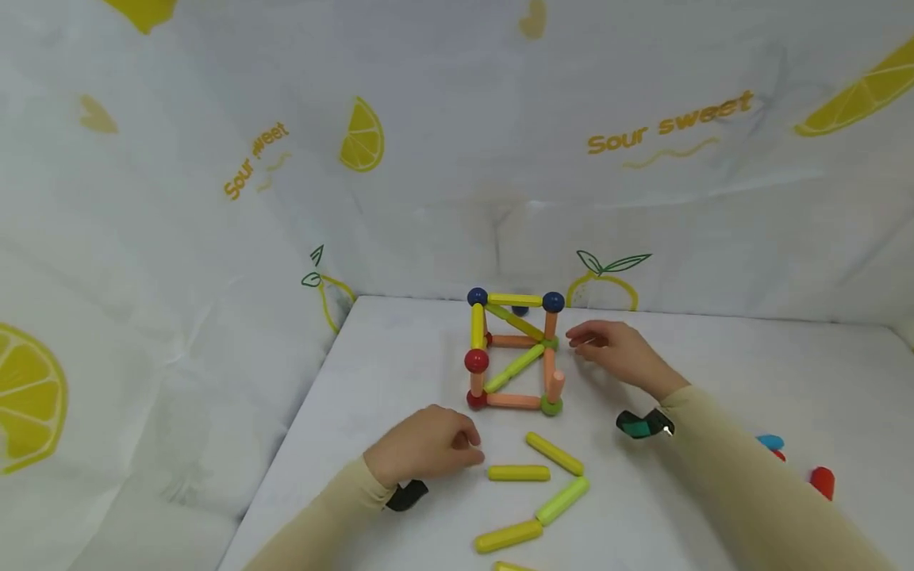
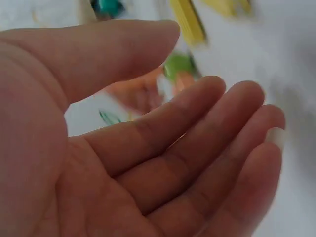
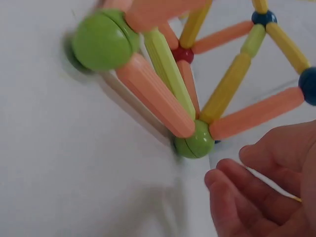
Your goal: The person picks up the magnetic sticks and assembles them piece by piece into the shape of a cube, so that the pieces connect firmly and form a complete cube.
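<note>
A frame of orange and yellow sticks (image 1: 514, 401) joined by balls stands on the table. Blue balls (image 1: 553, 302) sit at two upper corners, a red ball (image 1: 476, 361) at a third; at the front right an orange stick (image 1: 557, 385) rises from a green ball (image 1: 551, 404) with no ball on top. My left hand (image 1: 427, 446) hovers empty at the frame's front left, fingers relaxed, beside a loose yellow stick (image 1: 519, 473). To the frame's right, my right hand (image 1: 623, 357) is empty, fingers loosely bent near the rear green ball (image 3: 195, 140).
Several loose yellow and yellow-green sticks (image 1: 562, 500) lie in front of the frame. A dark blue ball (image 1: 520, 310) is behind it. Red (image 1: 822, 481) and blue pieces (image 1: 770, 442) lie at the right, partly behind my right sleeve. A lemon-print sheet (image 1: 428, 238) hangs behind the table.
</note>
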Available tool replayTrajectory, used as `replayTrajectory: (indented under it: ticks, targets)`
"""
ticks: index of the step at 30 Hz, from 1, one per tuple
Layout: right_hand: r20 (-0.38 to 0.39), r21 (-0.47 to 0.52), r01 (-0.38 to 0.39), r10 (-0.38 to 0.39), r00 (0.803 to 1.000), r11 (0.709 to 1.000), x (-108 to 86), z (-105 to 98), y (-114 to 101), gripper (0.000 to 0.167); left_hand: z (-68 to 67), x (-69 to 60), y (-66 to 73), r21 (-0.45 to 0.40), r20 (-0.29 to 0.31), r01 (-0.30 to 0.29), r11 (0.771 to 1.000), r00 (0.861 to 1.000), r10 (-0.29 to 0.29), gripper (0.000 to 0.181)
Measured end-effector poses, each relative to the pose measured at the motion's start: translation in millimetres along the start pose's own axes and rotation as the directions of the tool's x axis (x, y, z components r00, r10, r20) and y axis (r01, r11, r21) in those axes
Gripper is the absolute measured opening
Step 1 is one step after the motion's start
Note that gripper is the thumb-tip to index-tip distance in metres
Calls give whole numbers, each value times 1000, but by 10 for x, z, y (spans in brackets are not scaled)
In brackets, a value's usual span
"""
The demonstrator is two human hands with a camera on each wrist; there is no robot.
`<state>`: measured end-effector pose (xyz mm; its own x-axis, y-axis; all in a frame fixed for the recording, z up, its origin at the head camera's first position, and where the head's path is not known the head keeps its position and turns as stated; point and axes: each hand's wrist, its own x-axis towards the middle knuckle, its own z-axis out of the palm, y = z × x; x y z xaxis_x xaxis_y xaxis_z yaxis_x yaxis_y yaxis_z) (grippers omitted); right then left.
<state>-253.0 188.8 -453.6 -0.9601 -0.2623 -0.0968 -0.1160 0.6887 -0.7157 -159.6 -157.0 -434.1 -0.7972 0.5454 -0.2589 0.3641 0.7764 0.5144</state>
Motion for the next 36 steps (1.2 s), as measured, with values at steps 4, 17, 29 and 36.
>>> replayTrajectory:
  ticks: [4,17,29,36]
  targets:
    - [12,-8,90,-90,996,996,414,-130,26,35,102,81,260,64,47,-136,989,990,134,21]
    - [128,-69,272,-262,957,960,1164,-202,14,38,323,306,257,65,66,-166,984,985,162,20]
    - [317,-59,320,-286,904,946,1425,-205,-71,54,317,336,211,50,93,-156,986,984,151,20]
    - [386,-90,288,-233,892,953,1522,-181,-123,62,330,358,224,64,100,-158,985,983,151,22]
